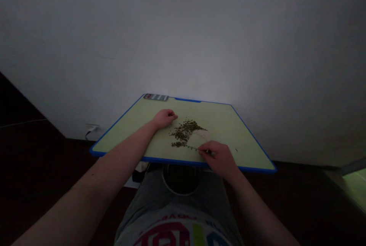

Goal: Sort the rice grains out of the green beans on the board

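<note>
A loose heap of small dark greenish-brown grains [185, 130] lies on the pale yellow-green tabletop [217, 116]. Beside it, to the right, is a small patch of pale grains [202, 134]. My right hand [219, 156] is closed in a pinch at the near side of the heap. From its fingertips a thin dark stick [192, 147] seems to reach left to the nearest grains; its full shape is hard to make out. Left of the heap's far side, my left hand [164, 119] rests with curled fingers. Whatever is inside them, if anything, is hidden.
A phone [156, 97] lies at the table's far left corner. Blue edging [251, 169] runs round the tabletop, which stands against a grey wall [183, 40]. Under the near edge, a dark bowl [182, 181] sits on my lap. One small dark piece [236, 150] lies to the right.
</note>
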Demonstrator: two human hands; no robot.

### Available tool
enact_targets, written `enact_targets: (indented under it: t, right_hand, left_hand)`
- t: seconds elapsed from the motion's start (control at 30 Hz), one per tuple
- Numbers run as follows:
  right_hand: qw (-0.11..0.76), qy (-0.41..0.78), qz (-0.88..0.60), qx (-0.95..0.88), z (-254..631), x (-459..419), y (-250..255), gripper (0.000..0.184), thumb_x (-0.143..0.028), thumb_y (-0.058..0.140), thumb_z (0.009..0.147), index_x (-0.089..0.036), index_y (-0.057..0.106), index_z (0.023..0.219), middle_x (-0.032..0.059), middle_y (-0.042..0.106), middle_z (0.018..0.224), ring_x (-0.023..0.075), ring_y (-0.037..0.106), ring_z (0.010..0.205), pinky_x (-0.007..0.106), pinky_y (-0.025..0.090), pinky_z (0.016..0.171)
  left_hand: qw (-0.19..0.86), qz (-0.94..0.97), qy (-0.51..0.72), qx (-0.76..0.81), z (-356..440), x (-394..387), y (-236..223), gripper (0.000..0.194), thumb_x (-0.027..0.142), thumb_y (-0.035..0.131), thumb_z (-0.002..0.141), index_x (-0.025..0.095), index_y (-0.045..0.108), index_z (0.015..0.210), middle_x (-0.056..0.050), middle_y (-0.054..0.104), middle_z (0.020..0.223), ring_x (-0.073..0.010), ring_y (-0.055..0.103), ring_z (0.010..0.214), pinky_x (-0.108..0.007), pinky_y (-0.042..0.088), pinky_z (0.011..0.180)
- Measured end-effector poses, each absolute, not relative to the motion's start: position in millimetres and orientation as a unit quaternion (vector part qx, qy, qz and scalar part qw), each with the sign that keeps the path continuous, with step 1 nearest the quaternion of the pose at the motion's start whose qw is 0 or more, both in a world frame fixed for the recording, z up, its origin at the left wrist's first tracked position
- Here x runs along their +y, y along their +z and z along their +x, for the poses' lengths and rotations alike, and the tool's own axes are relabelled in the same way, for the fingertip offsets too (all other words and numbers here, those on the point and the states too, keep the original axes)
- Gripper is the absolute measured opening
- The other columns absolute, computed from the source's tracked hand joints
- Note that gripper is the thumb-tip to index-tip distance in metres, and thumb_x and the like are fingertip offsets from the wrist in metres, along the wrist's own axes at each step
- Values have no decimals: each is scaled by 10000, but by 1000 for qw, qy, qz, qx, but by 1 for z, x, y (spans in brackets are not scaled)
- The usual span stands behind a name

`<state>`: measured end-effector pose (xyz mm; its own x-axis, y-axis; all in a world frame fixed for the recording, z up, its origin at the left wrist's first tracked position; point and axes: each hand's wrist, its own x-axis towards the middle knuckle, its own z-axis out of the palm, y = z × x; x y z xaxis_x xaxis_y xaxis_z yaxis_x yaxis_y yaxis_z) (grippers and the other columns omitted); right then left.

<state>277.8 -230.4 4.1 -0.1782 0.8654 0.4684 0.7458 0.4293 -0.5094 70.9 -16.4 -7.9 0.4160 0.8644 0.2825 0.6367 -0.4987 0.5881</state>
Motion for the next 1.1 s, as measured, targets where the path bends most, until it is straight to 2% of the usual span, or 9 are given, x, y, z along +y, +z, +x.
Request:
enact_targets:
  t: [0.23,0.37,0.6,1.1]
  right_hand:
    - [351,69,-610,-708,298,-229,4,139,-249,556,754,-214,657,844,22,679,777,159,613,697,277,468,639]
    - [340,84,-640,-684,308,-218,1,210,-268,557,746,-209,647,926,29,688,794,163,627,704,280,472,654]
    - [294,136,-625,-710,295,-217,7,266,-285,538,754,-189,655,973,20,662,712,137,575,606,249,430,594]
    - [305,213,-592,-715,280,-224,8,252,-265,549,735,-195,663,948,7,640,680,123,545,575,233,403,552]
  left_hand:
    - [205,816,282,462,70,-17,-8,340,485,482,697,166,584,640,8,523,553,-123,447,550,-257,322,535]
    - [211,814,283,462,70,-18,-8,350,491,483,698,161,591,650,12,512,535,-117,441,532,-253,323,524]
    - [201,814,272,471,71,-17,-8,341,481,487,700,159,593,655,13,517,537,-116,445,539,-250,318,518]
    - [209,813,279,467,72,-18,-7,339,475,485,704,158,594,660,12,521,550,-114,448,544,-246,322,527]
